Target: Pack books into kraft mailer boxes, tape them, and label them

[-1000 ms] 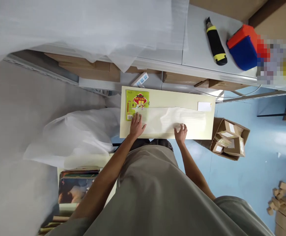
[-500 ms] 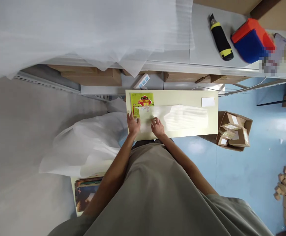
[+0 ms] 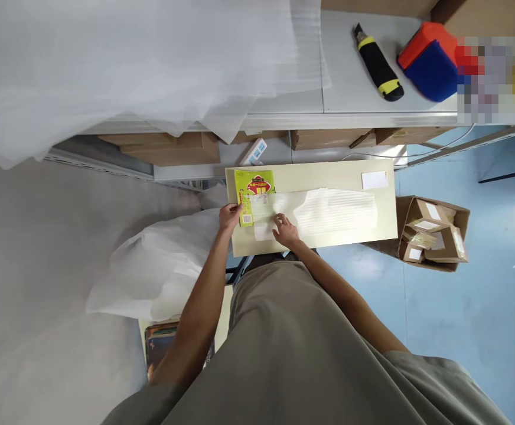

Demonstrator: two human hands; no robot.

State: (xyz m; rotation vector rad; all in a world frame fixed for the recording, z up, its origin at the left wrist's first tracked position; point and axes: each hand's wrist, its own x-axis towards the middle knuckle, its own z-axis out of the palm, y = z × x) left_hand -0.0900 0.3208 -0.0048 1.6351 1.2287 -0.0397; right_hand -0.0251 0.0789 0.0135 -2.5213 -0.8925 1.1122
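A flat yellow-green booklet (image 3: 245, 183) with a red printed emblem lies at the left end of a pale cream tabletop (image 3: 328, 176). A thin white foam sheet (image 3: 337, 212) covers its lower right part and stretches along the table to the right. At the booklet's left edge, my left hand (image 3: 230, 216) pinches the border between thumb and fingers. My right hand (image 3: 286, 231) lies on the foam sheet just right of the booklet, fingers apart and slightly bent, holding nothing.
A white card (image 3: 374, 180) lies at the table's far right. Above, a grey shelf (image 3: 346, 82) bears a utility knife (image 3: 378, 65), a red and blue object (image 3: 432, 65) and hanging white foam sheeting (image 3: 129, 65). Right of the table stands a carton (image 3: 461, 224) of small boxes.
My left hand has moved left, off the foam sheet's corner to the booklet's left edge, uncovering its barcode corner. My right hand stays on the foam. The view has shifted slightly.
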